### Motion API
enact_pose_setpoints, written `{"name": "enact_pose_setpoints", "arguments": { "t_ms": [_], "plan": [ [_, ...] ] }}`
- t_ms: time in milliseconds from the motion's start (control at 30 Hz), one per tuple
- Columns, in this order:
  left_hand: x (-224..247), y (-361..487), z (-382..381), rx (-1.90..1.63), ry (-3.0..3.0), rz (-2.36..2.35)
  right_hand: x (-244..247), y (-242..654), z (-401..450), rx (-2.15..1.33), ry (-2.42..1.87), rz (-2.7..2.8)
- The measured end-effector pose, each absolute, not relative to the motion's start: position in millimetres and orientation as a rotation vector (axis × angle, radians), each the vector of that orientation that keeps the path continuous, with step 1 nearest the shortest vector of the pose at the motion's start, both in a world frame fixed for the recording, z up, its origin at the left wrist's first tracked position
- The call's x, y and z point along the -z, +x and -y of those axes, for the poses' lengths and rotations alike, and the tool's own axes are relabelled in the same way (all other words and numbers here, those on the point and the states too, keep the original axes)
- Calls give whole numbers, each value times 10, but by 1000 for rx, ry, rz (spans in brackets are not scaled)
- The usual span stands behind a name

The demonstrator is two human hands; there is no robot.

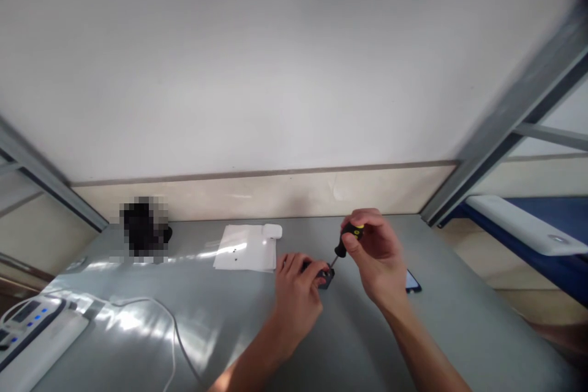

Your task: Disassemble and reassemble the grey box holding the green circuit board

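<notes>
Right hand (374,251): raised above the surface, fingers and thumb closed around the handle of a black-and-yellow screwdriver (350,237) with a thin metal shaft. The tool was tilted, its shaft running down and leftward to the piece in the other hand; whether the tip was seated in it could not be told.

Left hand (296,282): low over the surface, thumb and fingers pinching a small black block-like piece (327,280), partly covered by the grip. The piece lay in the middle of the working area, just below the screwdriver's tip.

Surface: one broad, smooth grey surface (358,349), glossy with reflected light at left.

Left of the left hand: white rectangular paper (250,246), bearing a few tiny dark specks (235,250), too small to identify; at its upper right corner, a small white rounded case (272,231).

Beside the right wrist: a flat, dark-edged phone (413,282) with a pale screen, partly hidden by the arm.

Far left: a black object (140,229), blurred by pixelation; nearer, a white casing with blue lights (55,334) and a thin white cable (176,331).
</notes>
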State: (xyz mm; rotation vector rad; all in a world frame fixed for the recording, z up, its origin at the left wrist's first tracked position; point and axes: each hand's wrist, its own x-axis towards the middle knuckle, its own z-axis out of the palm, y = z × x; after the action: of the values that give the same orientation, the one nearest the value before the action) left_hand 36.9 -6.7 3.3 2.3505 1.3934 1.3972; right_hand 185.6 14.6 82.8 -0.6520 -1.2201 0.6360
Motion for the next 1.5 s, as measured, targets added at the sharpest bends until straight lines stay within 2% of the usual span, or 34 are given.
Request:
{"name": "enact_pose_setpoints", "arguments": {
  "t_ms": [200,467,733,967,1167,1500],
  "plan": [
    [-38,357,73,-1379,2373,-1393,-785,1942,-155,-801,-629,1199],
    [-26,361,76,-1363,2373,-1400,-848,1876,-138,-601,-775,1258],
    [-26,346,79,-1391,2453,-1385,-790,1943,-68,-757,-714,1403],
    [-45,354,85,-1405,2448,-1363,-807,1894,-81,-421,-836,1459],
    [-1,356,84,-1436,2465,-1359,-793,1969,-48,-539,-798,1581],
    [-29,417,144,-1486,2475,-1332,-816,1906,-69,-267,-898,1563]
  ]
}}
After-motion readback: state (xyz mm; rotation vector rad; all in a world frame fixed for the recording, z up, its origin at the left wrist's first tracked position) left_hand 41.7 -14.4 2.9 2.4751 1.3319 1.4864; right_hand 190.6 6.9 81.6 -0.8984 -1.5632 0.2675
